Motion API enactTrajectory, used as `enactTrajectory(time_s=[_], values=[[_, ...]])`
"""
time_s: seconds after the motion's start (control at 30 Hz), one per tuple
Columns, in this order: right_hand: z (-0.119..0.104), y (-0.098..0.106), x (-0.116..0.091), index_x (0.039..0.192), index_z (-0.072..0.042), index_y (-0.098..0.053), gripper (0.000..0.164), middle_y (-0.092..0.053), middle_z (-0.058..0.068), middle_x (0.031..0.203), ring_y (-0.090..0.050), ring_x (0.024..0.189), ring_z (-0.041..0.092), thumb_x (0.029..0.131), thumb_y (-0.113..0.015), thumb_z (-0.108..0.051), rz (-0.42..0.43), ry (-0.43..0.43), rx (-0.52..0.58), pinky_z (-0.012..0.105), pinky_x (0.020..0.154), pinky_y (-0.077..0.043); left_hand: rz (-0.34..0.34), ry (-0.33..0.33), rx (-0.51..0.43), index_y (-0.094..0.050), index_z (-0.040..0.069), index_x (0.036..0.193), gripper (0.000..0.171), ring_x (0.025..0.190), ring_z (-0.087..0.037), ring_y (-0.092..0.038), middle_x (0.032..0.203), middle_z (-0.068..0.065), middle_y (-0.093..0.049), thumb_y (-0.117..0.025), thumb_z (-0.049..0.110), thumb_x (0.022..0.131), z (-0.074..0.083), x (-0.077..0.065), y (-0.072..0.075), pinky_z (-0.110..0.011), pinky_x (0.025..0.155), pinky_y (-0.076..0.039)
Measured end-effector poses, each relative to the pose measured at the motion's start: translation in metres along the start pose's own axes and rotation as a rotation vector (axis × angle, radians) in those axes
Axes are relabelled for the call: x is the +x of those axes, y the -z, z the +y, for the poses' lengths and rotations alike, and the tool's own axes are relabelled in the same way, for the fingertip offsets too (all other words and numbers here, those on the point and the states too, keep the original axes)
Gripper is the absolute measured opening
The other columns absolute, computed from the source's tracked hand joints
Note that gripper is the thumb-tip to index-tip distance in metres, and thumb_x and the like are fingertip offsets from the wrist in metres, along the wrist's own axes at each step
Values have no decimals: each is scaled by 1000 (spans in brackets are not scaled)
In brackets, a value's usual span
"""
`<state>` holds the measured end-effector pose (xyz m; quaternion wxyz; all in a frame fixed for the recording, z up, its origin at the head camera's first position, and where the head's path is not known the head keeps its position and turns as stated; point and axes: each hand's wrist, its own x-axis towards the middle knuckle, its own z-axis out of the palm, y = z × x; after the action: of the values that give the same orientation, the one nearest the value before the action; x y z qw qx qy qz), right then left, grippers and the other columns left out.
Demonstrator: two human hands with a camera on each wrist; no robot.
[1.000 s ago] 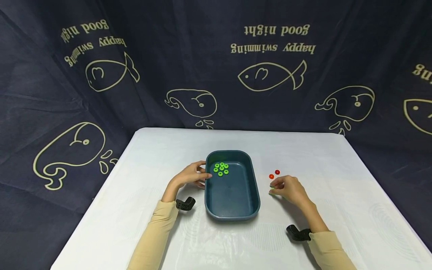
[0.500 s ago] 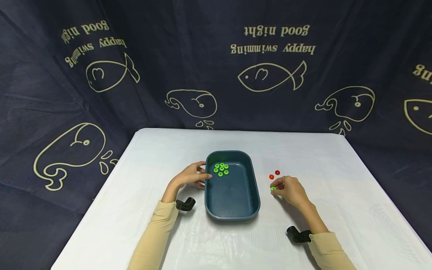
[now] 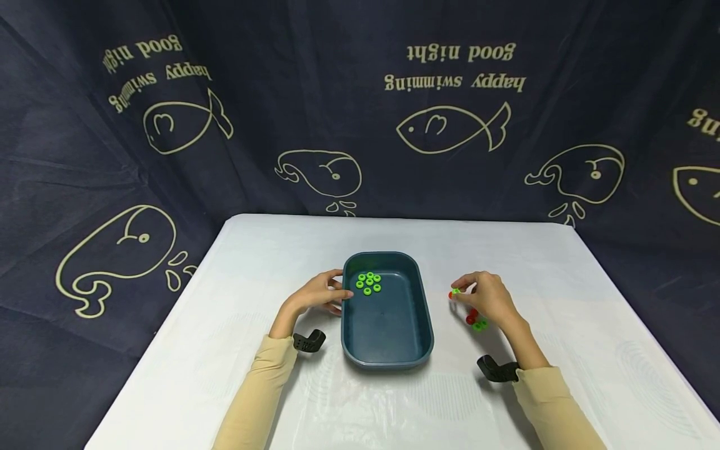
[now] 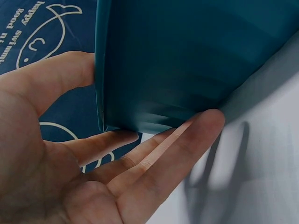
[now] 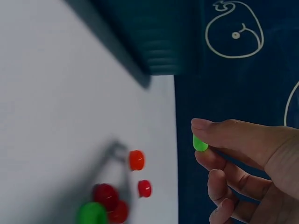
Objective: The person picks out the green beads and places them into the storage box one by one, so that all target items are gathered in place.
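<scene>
A dark teal plastic tub (image 3: 388,364) stands mid-table with several small bright green rings (image 3: 377,288) grouped near its far left corner. My left hand (image 3: 317,292) holds the tub's left side. Its thumb hooks over the rim, and its fingers (image 4: 173,163) lie against the outer wall. My right hand (image 3: 488,300), to the tub's right, pinches a green ring (image 5: 200,143) between thumb and forefinger, raised over the table. Below it on the cloth lie an orange-red piece (image 5: 136,160), a smaller red piece (image 5: 145,188), darker red pieces (image 5: 105,196) and green rings (image 3: 477,326).
A white cloth (image 3: 270,250) covers the table. Behind it hangs a dark blue curtain (image 3: 360,75) printed with fish and whales. Each wrist carries a black camera mount, one on the left (image 3: 309,340) and one on the right (image 3: 497,369).
My right hand has lifted the green ring off the cloth and moved slightly away from me, uncovering red and green pieces beneath the palm. The left hand and tub have not moved.
</scene>
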<state>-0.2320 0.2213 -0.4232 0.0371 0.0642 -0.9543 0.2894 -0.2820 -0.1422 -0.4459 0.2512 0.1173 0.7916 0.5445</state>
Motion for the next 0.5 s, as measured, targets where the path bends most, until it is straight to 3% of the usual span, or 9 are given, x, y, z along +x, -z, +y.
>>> enactTrajectory(time_s=[0.23, 0.5], values=[[-11, 6, 14, 93, -9, -75, 18, -73, 10, 90, -60, 71, 18, 77, -76, -17, 21, 25, 11, 24, 55, -46, 0, 5, 1, -25, 4, 147, 74, 86, -30, -69, 118, -23, -54, -66, 18, 87, -1, 0, 0, -40, 71, -62], [-36, 7, 32, 95, -8, -74, 20, -72, 13, 91, -53, 54, 16, 78, -76, -17, 32, 59, 98, 24, 41, -45, -2, 1, -3, -25, 3, 147, 74, 85, -29, -69, 118, -24, -53, -66, 17, 87, -1, 1, 0, -40, 72, -62]])
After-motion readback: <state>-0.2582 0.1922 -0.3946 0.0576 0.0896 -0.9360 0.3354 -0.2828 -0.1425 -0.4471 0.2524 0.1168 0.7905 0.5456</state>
